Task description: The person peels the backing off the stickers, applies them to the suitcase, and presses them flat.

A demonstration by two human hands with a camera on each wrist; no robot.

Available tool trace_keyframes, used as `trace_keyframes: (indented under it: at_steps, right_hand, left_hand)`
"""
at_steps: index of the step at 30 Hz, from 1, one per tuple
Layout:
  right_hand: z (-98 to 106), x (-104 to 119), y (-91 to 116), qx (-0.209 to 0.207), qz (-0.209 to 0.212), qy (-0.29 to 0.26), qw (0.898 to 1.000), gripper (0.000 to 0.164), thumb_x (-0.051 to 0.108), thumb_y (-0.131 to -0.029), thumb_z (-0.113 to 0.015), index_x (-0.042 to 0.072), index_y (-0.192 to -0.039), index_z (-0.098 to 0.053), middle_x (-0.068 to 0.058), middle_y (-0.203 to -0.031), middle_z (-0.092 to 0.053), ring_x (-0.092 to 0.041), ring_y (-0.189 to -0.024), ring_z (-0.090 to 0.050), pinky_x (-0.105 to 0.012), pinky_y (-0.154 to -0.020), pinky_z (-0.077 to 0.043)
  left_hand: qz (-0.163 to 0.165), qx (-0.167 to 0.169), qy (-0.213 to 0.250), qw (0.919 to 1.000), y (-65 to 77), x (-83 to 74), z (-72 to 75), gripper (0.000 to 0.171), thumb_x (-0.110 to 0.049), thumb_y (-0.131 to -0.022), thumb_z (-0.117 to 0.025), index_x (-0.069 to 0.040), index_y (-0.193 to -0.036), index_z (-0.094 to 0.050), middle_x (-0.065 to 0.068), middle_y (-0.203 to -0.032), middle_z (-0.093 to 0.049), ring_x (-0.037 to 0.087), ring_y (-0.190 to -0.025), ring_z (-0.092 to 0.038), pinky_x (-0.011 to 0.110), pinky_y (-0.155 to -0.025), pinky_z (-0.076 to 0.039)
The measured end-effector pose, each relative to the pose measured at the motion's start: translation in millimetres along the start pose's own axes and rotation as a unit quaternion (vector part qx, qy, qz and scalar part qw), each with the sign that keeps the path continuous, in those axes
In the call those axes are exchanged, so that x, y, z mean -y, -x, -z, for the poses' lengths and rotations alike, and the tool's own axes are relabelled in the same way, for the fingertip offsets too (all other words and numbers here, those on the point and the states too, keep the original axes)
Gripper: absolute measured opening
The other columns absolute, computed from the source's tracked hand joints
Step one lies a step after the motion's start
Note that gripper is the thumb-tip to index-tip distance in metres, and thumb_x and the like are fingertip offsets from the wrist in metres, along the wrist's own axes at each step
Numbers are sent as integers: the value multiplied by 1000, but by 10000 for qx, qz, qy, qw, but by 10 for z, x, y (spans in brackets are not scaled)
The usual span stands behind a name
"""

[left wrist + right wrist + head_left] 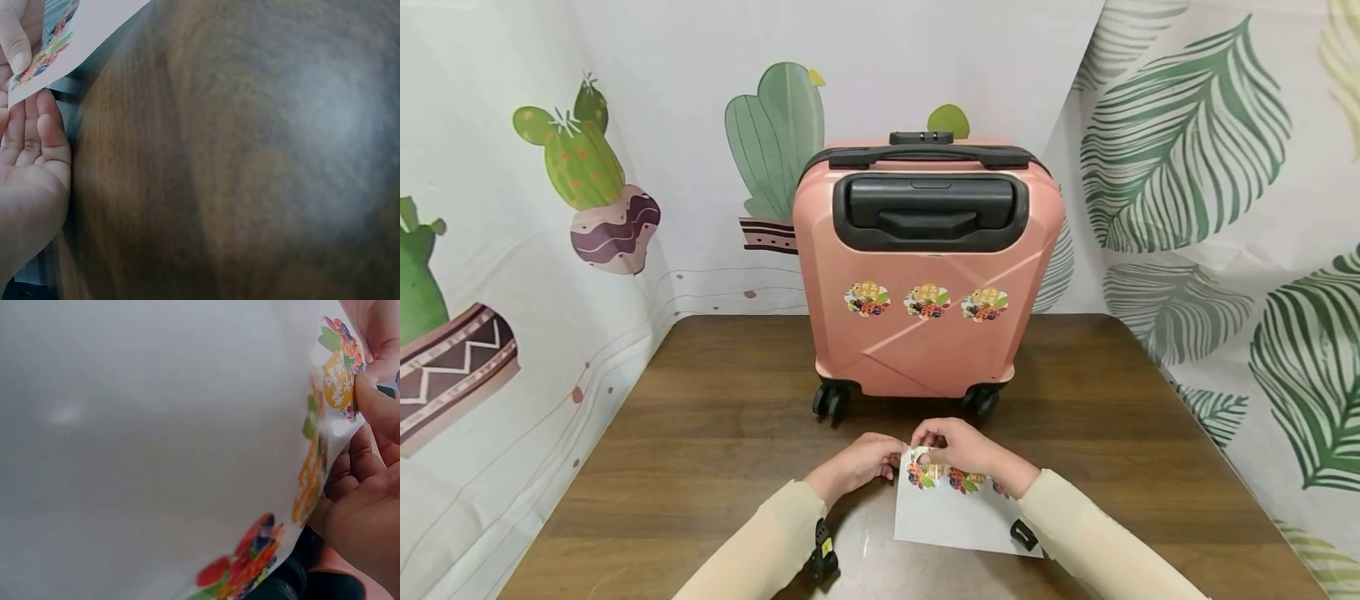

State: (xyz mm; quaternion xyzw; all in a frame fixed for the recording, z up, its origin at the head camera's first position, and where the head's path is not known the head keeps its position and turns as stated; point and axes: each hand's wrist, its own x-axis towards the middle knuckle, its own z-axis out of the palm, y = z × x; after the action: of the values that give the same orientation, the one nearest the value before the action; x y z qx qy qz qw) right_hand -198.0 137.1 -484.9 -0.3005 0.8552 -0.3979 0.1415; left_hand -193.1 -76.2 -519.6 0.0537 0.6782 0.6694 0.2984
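Note:
A white sheet of stickers (955,521) with round, colourful fruit prints along its far edge is held slightly above the table. At its far left corner, my left hand (867,461) pinches the edge; in the left wrist view the fingers of that left hand (37,162) lie curled below the paper. My right hand (962,447) grips the far edge, its thumb on the leftmost fruit sticker (925,471). In the right wrist view a fruit sticker (339,378) sits at the pinched corner, and the sheet looks bent there. Whether any sticker edge is lifted, I cannot tell.
A pink suitcase (925,354) with black wheels stands upright on the brown wooden table (715,392), beyond both hands. Three fruit stickers (927,302) form a row across its front. Printed cloth (685,100) with cacti and leaves hangs behind and along the sides.

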Motion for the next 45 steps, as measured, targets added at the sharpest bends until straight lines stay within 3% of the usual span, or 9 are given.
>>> trace_keyframes:
  at_steps: [7, 30, 37, 45]
  right_hand:
    - [-5, 19, 8, -109, -175, 29, 9998, 12, 5, -93, -71, 2, -104, -76, -8, -92, -73, 1, -79, -53, -19, -72, -48]
    - [-4, -22, 19, -171, -64, -28, 9998, 8, 5, -94, -70, 6, -100, -76, -8, -95, -75, 3, -83, -56, -20, -75, -50]
    - [4, -15, 16, -236, -28, -11, 9997, 7, 4, -94, -70, 5, -98, -75, -8, -94, -74, 1, -83, -55, -20, -76, -49]
    - [7, -22, 19, -239, -246, -77, 9994, 8, 5, -93, -71, 5, -100, -75, -7, -93, -72, -1, -81, -54, -20, -74, -49]
  left_hand:
    - [-7, 183, -88, 9998, 10, -18, 16, 37, -8, -100, -53, 21, -123, -60, -8, -75, -64, 6, -74, -57, 20, -66, -45]
    - [2, 181, -129, 9998, 11, -24, 6, 35, -9, -101, -54, 20, -121, -62, -7, -74, -64, 7, -74, -57, 20, -65, -46]
    - [86, 97, -145, 9998, 4, -35, 10, 34, -11, -103, -53, 16, -119, -64, -6, -76, -62, 8, -74, -55, 21, -66, -46]
    - [36, 82, 15, 10000, -11, -8, 27, 23, -12, -101, -55, 5, -102, -72, -6, -75, -63, 9, -75, -55, 21, -66, -46]
